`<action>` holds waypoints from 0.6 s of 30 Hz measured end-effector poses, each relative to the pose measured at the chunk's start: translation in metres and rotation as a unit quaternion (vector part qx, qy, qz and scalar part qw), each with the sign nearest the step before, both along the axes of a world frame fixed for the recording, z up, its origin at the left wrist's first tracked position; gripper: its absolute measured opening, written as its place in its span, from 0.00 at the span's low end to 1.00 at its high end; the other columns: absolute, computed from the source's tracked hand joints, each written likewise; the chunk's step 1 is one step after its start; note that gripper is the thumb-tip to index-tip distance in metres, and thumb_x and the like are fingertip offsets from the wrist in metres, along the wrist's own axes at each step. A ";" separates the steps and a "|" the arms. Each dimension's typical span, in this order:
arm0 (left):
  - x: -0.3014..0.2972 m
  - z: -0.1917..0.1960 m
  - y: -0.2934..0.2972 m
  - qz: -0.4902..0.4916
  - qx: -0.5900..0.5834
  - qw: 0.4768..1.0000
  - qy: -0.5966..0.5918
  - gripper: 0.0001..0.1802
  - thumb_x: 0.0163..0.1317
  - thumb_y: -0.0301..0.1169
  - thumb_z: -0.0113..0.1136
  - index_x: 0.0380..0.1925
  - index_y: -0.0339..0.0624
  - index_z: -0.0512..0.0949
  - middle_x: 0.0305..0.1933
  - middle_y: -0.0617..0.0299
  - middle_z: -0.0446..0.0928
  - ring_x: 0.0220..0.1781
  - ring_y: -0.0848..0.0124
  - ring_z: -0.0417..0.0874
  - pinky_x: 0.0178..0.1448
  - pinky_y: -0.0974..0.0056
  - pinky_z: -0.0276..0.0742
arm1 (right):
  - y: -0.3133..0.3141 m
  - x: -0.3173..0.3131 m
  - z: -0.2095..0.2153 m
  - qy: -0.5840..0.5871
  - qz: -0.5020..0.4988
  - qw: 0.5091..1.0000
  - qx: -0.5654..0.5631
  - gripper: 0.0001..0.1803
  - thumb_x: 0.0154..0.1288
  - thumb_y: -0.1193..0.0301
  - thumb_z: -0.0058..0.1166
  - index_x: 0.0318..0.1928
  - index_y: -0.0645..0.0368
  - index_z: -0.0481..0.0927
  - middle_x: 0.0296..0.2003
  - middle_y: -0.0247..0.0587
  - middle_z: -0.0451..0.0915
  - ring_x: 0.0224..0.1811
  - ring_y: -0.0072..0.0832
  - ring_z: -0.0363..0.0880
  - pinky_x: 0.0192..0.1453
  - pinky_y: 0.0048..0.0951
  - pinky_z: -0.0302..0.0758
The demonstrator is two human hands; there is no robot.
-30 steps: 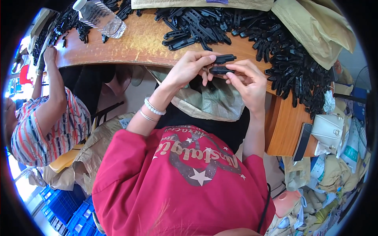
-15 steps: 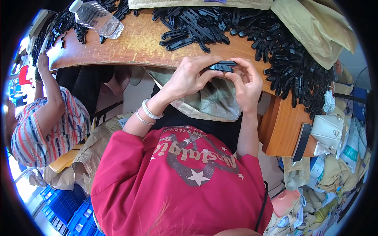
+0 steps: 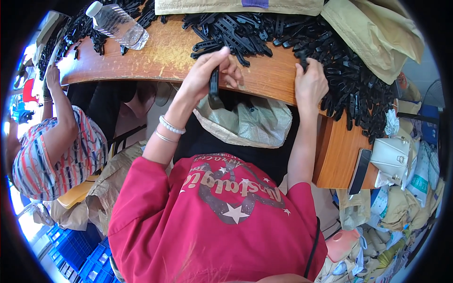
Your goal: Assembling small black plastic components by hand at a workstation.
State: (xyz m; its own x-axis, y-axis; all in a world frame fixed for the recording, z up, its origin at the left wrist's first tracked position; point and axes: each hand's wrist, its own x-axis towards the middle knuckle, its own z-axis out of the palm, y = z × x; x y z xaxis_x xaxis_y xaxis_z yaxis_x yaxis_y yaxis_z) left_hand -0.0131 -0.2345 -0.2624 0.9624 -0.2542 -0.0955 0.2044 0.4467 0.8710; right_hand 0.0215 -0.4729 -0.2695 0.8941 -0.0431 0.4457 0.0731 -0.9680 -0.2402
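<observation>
My left hand (image 3: 207, 70) is over the table's front edge, thumb raised and fingers loosely apart, slightly blurred. Just under its palm a long black plastic part (image 3: 213, 87) points down over the opening of a woven sack (image 3: 250, 123); whether it still touches the palm is unclear. At the edge of the right-hand pile, my right hand (image 3: 311, 84) pinches another black plastic part (image 3: 303, 57) between thumb and fingers. Many similar black parts (image 3: 231, 33) lie heaped at the back middle, and more black parts (image 3: 356, 89) spread along the right.
A clear plastic bottle (image 3: 118, 26) stands on the wooden table (image 3: 165, 56) at the back left. Tan bags (image 3: 373, 37) lie behind the piles. A dark phone (image 3: 360, 170) and a white handbag (image 3: 390, 155) sit at right. Another person (image 3: 61, 151) works at left.
My hands have come apart from the black part they both held. The left hand moved left with that part now beneath it; the right hand reached right to the pile and grips another.
</observation>
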 end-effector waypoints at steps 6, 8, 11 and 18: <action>0.041 -0.004 -0.005 0.168 0.544 0.792 -0.221 0.14 0.62 0.40 0.61 0.33 0.38 0.78 0.22 0.57 0.78 0.17 0.66 0.77 0.23 0.67 0.69 | 0.021 0.000 0.002 0.014 0.037 0.999 -0.003 0.13 0.57 0.66 0.61 0.37 0.63 0.79 0.34 0.46 0.76 0.37 0.43 0.79 0.38 0.39 0.75; 0.051 0.005 -0.009 0.193 0.679 0.672 -0.223 0.12 0.61 0.35 0.61 0.36 0.38 0.78 0.26 0.49 0.78 0.24 0.51 0.79 0.29 0.59 0.73 | 0.026 0.007 0.002 -0.010 0.062 0.998 -0.001 0.13 0.56 0.66 0.62 0.33 0.64 0.79 0.32 0.47 0.75 0.36 0.43 0.77 0.39 0.38 0.74; 0.057 -0.005 -0.009 0.268 0.594 0.662 -0.370 0.09 0.59 0.31 0.59 0.39 0.41 0.78 0.29 0.52 0.78 0.28 0.53 0.80 0.32 0.58 0.75 | 0.026 0.005 -0.006 0.012 0.091 0.994 0.057 0.12 0.56 0.69 0.62 0.36 0.66 0.79 0.30 0.46 0.77 0.31 0.38 0.78 0.37 0.37 0.74; 0.052 -0.005 0.004 0.119 0.629 0.640 -0.425 0.12 0.54 0.26 0.62 0.41 0.43 0.79 0.41 0.56 0.70 0.35 0.57 0.79 0.38 0.59 0.76 | 0.025 -0.010 -0.008 0.171 0.153 0.796 0.560 0.11 0.60 0.78 0.58 0.43 0.70 0.77 0.27 0.35 0.78 0.26 0.17 0.77 0.30 0.18 0.75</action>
